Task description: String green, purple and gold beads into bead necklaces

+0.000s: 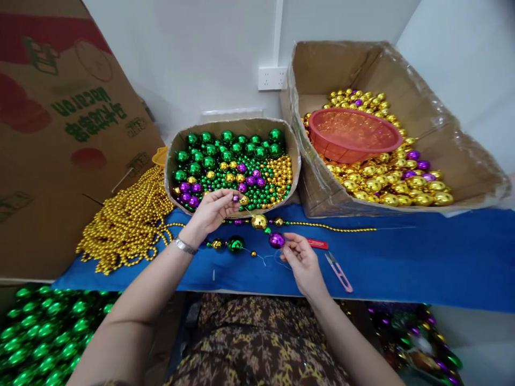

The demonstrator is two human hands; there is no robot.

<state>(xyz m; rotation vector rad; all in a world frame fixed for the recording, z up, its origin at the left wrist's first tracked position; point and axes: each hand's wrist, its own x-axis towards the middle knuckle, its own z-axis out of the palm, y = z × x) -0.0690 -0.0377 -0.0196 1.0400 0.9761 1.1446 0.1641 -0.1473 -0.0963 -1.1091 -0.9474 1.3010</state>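
Head view, shiny gold-green-purple bead strand (257,228), seemingly hand-pinched

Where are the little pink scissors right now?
The pink scissors lie on the blue table cover, just right of the right hand, below the red-handled tool.

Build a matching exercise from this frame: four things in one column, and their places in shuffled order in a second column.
Things:
1. red basket
2. pink snips
3. pile of gold bead strands
4. large purple bead

Places:
A. at the right hand's fingertips
B. on the blue cloth, right of the right hand
C. on gold beads in the big carton
D. left of the small bead box

Pairs: 1-C, 2-B, 3-D, 4-A
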